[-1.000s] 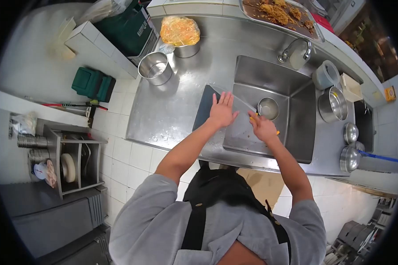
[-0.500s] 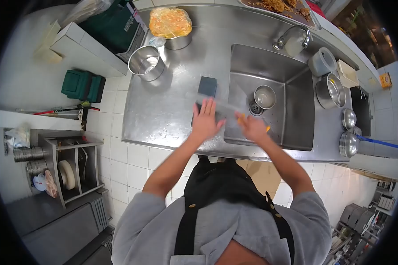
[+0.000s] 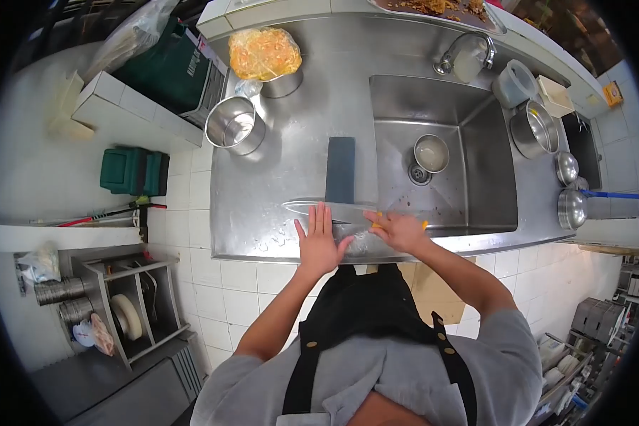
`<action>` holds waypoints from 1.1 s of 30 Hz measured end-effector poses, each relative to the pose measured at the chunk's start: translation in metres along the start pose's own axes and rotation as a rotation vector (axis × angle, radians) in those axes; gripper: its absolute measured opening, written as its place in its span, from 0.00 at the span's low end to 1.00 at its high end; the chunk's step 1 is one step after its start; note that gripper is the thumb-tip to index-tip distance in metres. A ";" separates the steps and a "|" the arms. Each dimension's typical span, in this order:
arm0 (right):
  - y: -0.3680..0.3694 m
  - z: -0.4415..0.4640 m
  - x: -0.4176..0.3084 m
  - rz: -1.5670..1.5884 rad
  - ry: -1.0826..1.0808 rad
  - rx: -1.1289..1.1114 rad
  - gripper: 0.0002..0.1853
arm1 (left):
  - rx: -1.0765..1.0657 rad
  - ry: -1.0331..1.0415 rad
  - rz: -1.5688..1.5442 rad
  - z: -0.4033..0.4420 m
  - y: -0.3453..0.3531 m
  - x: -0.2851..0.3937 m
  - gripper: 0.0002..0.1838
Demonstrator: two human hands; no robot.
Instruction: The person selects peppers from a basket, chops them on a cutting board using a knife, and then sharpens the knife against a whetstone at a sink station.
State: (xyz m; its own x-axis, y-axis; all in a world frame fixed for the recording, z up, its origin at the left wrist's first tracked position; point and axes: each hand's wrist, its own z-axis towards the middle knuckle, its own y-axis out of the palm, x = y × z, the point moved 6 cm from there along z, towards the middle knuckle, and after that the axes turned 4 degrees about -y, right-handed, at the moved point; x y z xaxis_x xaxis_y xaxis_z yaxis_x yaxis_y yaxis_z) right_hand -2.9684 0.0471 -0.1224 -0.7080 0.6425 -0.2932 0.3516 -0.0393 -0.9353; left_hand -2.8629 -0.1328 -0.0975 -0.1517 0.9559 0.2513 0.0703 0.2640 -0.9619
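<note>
A dark grey-green whetstone (image 3: 341,170) lies lengthwise on the steel counter, left of the sink. Across its near end rests a knife (image 3: 353,213), its long blade pointing left and slightly blurred. My right hand (image 3: 399,233) is closed around the knife's yellow handle, parts of which show at either side of the fist. My left hand (image 3: 319,245) is open, with fingers stretched forward and their tips on the blade. The near end of the stone is partly hidden by the blade and hands.
Right of the stone is the sink (image 3: 486,170), holding a small metal bowl (image 3: 431,154). A steel pot (image 3: 236,126) and a bag of orange-coloured food (image 3: 265,55) stand at the back left. The faucet (image 3: 468,53) rises behind the sink; more pots line its right side.
Both hands and the knife have moved toward me along the whetstone, from its middle to its near end. Much more of the stone's far part now shows.
</note>
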 end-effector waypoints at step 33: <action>-0.015 0.050 -0.022 0.080 -0.240 -0.015 0.26 | 0.075 0.066 0.022 0.026 -0.005 -0.054 0.49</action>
State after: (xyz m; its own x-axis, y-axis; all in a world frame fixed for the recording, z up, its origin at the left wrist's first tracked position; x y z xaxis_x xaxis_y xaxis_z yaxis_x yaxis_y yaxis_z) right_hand -2.9889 -0.0052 -0.1118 -0.8019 0.4380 -0.4064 0.4203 -0.0700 -0.9047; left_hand -2.8801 -0.1895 -0.1091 -0.0850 0.9685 0.2339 -0.0011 0.2347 -0.9721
